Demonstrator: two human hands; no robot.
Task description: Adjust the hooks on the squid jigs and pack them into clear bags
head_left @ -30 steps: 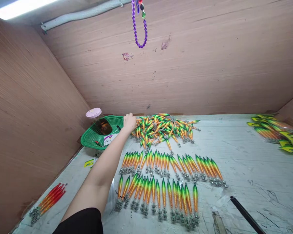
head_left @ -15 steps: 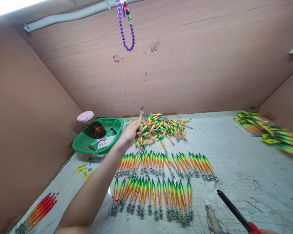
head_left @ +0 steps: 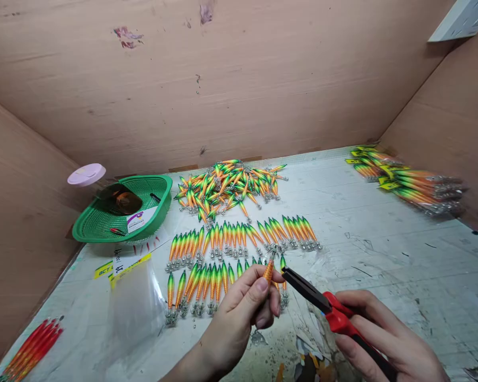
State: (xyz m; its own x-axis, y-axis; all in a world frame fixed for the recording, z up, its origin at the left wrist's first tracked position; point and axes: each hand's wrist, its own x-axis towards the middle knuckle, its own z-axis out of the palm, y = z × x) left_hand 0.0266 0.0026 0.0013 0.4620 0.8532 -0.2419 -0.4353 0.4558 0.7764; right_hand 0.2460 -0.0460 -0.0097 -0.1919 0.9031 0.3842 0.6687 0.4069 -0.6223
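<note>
My left hand (head_left: 247, 305) pinches a squid jig (head_left: 268, 271) by its orange body, hook crown upward. My right hand (head_left: 386, 334) is wrapped round the red and black handles of long-nose pliers (head_left: 336, 313). The dark plier jaws point left, their tips just right of the jig and my left fingers; I cannot tell whether they touch. Behind my hands, two rows of green-and-orange squid jigs (head_left: 229, 239) lie side by side, hooks toward me. My left hand hides part of the front row. Farther back is a loose pile of the same jigs (head_left: 227, 188).
A green basket (head_left: 165, 196) at the left holds a lidded jar (head_left: 121, 200) and a card. In front lies a clear plastic bag (head_left: 137, 297). Red jigs (head_left: 34, 347) lie at the lower left, bagged jigs (head_left: 418, 185) at the right. Board walls enclose the table.
My left hand has come back from the pile toward me with a jig. My right hand and the pliers have moved in beside it. The view has tilted down and shifted right.
</note>
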